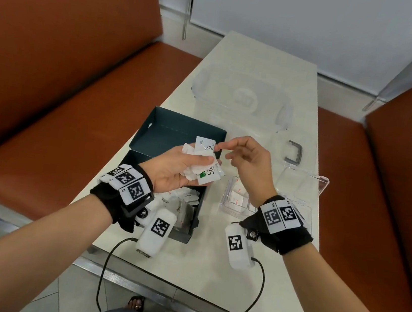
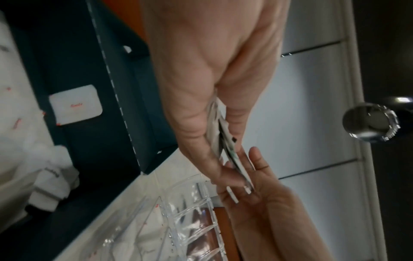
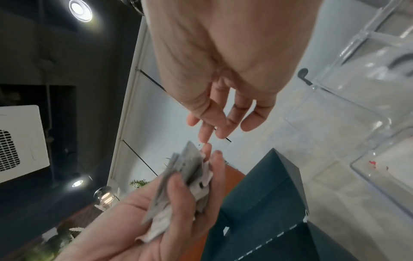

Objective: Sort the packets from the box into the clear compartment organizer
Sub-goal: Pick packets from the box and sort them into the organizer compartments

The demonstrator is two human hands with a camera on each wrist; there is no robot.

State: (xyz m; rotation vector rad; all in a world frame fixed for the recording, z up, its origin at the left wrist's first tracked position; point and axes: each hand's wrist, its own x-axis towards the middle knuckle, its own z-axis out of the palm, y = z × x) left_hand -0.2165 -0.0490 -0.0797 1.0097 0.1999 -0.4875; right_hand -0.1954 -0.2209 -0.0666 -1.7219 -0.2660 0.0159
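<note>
Packets [image 1: 203, 164], thin white paper sachets, sit bunched in the left hand [image 1: 173, 171], thumb clamped over them, above the dark teal cardboard box [image 1: 176, 135] on a pale table [image 1: 279, 245] between orange benches [image 1: 67, 62]; right of the box, the right hand [image 1: 249, 162] hangs loosely open over the clear plastic organizer [image 1: 235, 199]

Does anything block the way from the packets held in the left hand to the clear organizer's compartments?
Nothing visible does. The left hand grips the packets above the box; the organizer sits open to their right, with the right hand reaching in above it.
</note>
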